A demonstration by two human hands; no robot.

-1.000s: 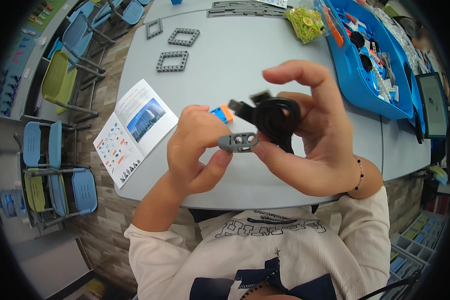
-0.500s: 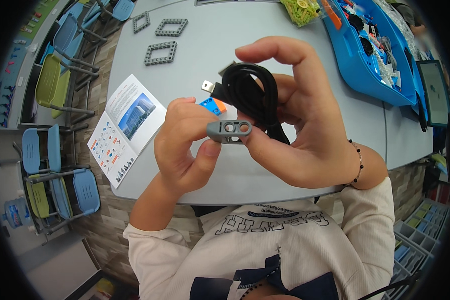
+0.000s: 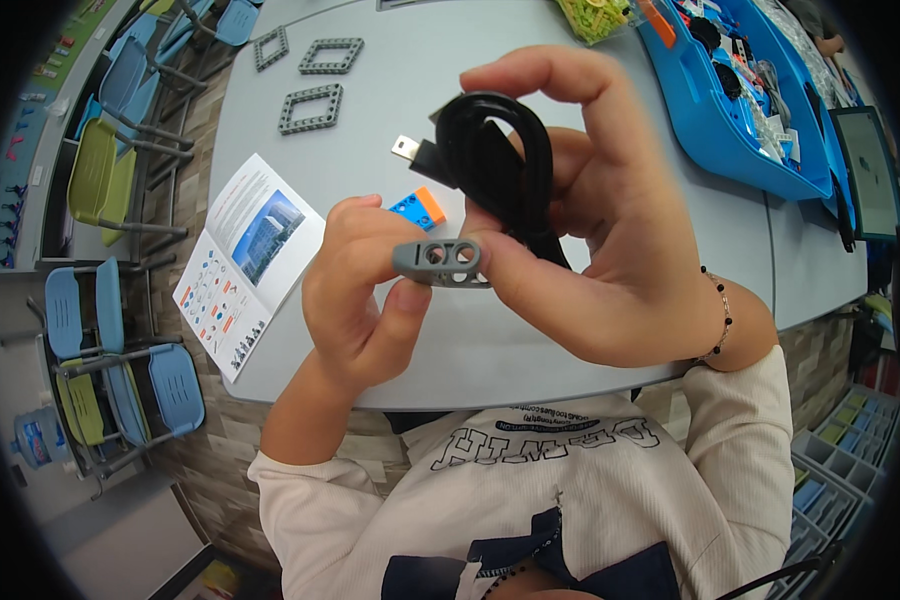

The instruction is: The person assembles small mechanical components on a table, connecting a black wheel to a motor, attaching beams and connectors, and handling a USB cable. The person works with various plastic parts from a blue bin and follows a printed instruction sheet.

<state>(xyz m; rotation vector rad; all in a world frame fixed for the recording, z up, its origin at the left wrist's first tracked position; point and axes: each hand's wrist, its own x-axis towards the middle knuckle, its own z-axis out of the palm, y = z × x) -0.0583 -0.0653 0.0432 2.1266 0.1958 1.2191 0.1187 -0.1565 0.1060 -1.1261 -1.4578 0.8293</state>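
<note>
Between the thumb and finger of my left hand (image 3: 362,285) is a small grey building piece with round holes (image 3: 438,261). The thumb of my right hand (image 3: 610,260) touches its right end. My right hand also holds a coiled black USB cable (image 3: 495,145), upright above the grey piece, with its small metal plug pointing left. Behind my left fingers, a blue and orange block (image 3: 418,208) lies on the table, partly hidden.
An open printed leaflet (image 3: 255,255) lies left on the grey table (image 3: 390,90). Several grey rectangular frames (image 3: 311,108) lie at the far left. At far right stands a blue bin of parts (image 3: 740,150), beside a bag of yellow-green pieces (image 3: 596,15). Chairs (image 3: 100,180) stand left.
Both hands have shifted slightly left with the grey piece and the cable. The cable has risen a little, and more of the blue and orange block shows.
</note>
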